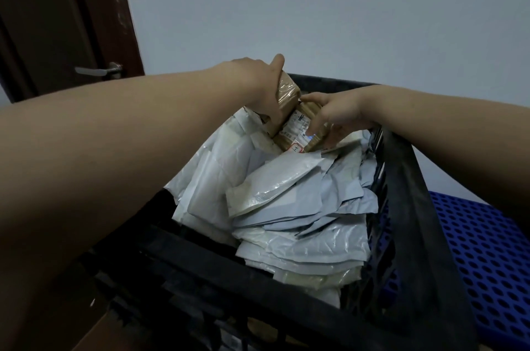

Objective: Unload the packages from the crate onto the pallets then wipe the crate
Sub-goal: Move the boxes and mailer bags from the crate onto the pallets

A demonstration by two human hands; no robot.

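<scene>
Gripped a brown tape-wrapped cardboard parcel (288, 89) at the far edge of the black plastic slatted crate (413, 178) with the left hand (255, 84) curled over its top; pinched a white-labelled brown parcel (296, 130) touching it with the right hand (335, 112). Probably needed a firm, straight upward lift to avoid dragging the loose grey-white plastic mailer bags (286, 207) beneath, then a carry past the crate's right edge to the blue perforated plastic pallet (481, 250)
</scene>
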